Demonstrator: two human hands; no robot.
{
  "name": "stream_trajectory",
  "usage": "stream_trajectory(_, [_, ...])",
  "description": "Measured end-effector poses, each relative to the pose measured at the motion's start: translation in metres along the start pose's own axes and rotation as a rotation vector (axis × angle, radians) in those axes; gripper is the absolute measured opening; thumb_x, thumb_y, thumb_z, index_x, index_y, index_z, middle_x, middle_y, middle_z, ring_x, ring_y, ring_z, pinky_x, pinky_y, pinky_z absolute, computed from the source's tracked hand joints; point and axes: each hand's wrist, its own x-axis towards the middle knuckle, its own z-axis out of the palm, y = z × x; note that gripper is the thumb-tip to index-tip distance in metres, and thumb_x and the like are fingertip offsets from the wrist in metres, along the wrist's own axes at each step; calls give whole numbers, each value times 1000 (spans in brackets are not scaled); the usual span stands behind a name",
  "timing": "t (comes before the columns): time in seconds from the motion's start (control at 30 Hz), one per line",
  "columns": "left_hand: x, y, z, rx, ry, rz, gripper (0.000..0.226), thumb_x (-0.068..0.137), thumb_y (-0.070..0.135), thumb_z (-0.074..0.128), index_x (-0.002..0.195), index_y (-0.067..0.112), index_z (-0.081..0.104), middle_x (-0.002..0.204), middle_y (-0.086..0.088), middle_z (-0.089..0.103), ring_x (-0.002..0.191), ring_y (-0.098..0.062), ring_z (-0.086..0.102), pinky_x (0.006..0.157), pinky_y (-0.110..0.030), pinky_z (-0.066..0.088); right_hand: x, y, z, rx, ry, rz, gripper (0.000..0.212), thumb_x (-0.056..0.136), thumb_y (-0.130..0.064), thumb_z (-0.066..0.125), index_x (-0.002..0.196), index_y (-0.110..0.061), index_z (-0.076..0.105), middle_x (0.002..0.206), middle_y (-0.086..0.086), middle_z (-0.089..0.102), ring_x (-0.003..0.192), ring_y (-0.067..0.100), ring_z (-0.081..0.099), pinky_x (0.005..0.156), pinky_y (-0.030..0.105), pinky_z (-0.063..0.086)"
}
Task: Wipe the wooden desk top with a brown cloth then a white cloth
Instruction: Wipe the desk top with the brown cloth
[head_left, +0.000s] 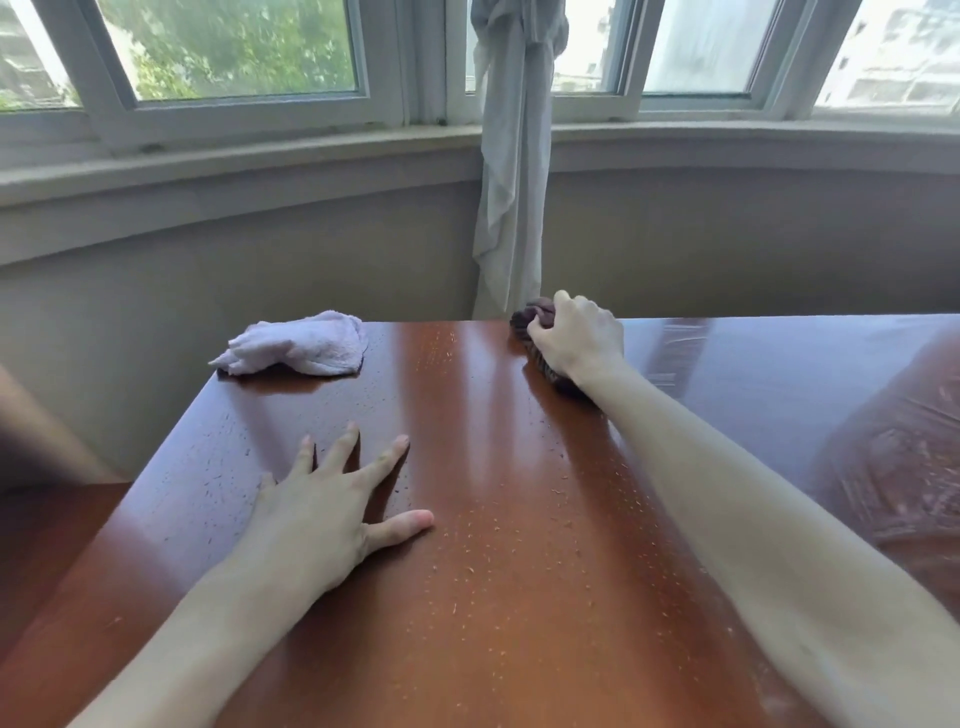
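The glossy wooden desk top (519, 545) fills the lower view and is speckled with small crumbs. My right hand (574, 335) reaches to the far edge and grips a bunched brown cloth (532, 317), pressing it onto the wood. Most of that cloth is hidden under the hand. My left hand (332, 499) lies flat on the desk with fingers spread, holding nothing. A crumpled white cloth (301, 343) lies at the far left corner of the desk, apart from both hands.
A grey curtain (511, 182) hangs tied just behind the desk's far edge, near my right hand. A window sill (234, 161) and wall run behind. The desk's left edge drops off beside the white cloth. A wet, smeared patch (893, 447) shows at right.
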Motion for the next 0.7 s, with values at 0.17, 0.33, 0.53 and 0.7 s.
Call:
stream_trajectory(0.17, [1,0,-2,-29,15,2,102,60,98,12,153,58,-3,168,4,5,152,-36,12,113,-60,33,-108,-22,-35,43,-77,-169,30,94,-49,49,97,-20,52,108,7,66,102,33,63,77,39,46])
stream_trajectory(0.33, [-5,1,-8,-17,19,6,85,81,89,30,154,56,3,168,-1,11,150,-38,20,112,-56,36,-233,-48,-77,101,-125,-426,32,93,-55,48,97,-23,50,97,-2,59,92,24,60,67,37,42])
stream_trajectory(0.53, [-10,1,-11,7,7,18,92,71,91,18,155,55,3,167,-1,13,147,-39,24,111,-57,37,-284,-46,-101,213,-169,-554,30,89,-58,51,97,-29,50,91,-6,56,88,21,59,69,38,50])
stream_trajectory(0.7, [-3,-1,-5,22,4,26,90,75,92,21,155,55,0,168,-2,9,149,-38,20,113,-55,35,-201,-38,-74,149,-191,-414,32,91,-55,52,85,-25,41,91,-2,61,85,29,61,66,37,40])
